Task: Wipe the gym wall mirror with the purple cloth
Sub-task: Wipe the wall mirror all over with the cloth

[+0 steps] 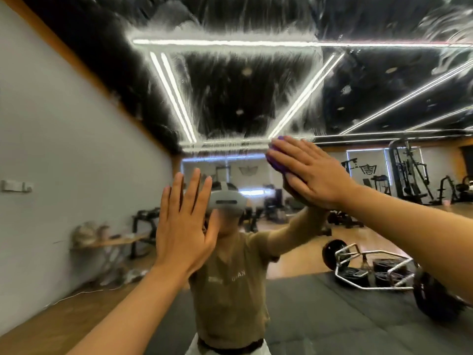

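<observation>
Your forearms reach in from the bottom corners, nearest the lens, and both end flat against the mirror (256,85). Your left hand (183,226) rests with its fingers straight and spread, holding nothing; it looks like a brace, though whether the palm truly touches the glass is hard to say. Your right hand (307,170) lies higher and toward the mirror's right, fingers straight and together, pressing the cloth (275,160) against the glass. Only a purple bulge of it shows past your fingertips, bunched under the palm; this grip is a flat press, not a pinch.

You are in the wiping step itself. The cloth sits just at the lower edge of a broad band of white streaks and smears that covers the mirror's upper part, where the ceiling lights reflect. Below that line the reflection of the gym reads clean and sharp.

Judging from this, most of the upper glass is yet to be cleared. Your next move calls for carrying the cloth up into the streaked zone with even pressure and overlapping strokes. Keep the palm flat so the bunched cloth does not slip out, and watch that the left hand leaves no prints on the clean part.
</observation>
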The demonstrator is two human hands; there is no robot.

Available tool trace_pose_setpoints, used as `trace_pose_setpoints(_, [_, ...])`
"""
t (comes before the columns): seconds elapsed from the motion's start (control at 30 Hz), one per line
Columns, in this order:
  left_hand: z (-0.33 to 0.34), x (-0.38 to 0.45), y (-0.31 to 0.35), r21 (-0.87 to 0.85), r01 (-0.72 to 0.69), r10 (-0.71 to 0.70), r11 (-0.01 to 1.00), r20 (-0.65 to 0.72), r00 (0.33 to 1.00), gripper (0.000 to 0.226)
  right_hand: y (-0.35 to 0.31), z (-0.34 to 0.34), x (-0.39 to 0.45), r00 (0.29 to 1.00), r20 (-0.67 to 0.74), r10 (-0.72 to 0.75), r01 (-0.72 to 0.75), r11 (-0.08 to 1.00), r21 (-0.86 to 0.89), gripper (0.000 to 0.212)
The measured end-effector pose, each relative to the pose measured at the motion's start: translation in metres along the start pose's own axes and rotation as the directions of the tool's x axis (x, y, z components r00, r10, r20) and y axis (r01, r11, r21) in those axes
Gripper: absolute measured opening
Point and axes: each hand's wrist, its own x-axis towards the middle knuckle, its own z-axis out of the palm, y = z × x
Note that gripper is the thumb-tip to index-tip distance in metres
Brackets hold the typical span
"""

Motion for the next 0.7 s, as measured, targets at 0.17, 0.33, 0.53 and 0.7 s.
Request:
trace_pose_setpoints(0.17, [0.003,0.018,0.001,0.025,0.048,-0.046,0.999,-0.055,0.997,0.065,0.004,0.0,0.036,0.931,-0.152,0.332,-0.324,0.943,0.077,0.058])
trace_pose_setpoints(0.33, [0.006,0.015,0.001,0.028,0.034,-0.031,0.999,-0.094,0.995,0.064,-0.071,0.032,-0.038,0.87,-0.201,0.45,-0.417,0.89,0.187,0.058])
trace_pose_setpoints(0.53, [0.008,0.015,0.003,0.01,0.035,-0.033,0.999,-0.127,0.991,0.063,-0.108,0.049,-0.112,0.91,-0.149,0.386,-0.391,0.921,0.0,0.057])
trace_pose_setpoints(0.7, [0.009,0.014,0.003,0.014,0.032,-0.03,0.999,-0.118,0.993,0.064,-0.069,0.033,-0.057,0.903,-0.129,0.411,-0.409,0.912,0.041,0.062])
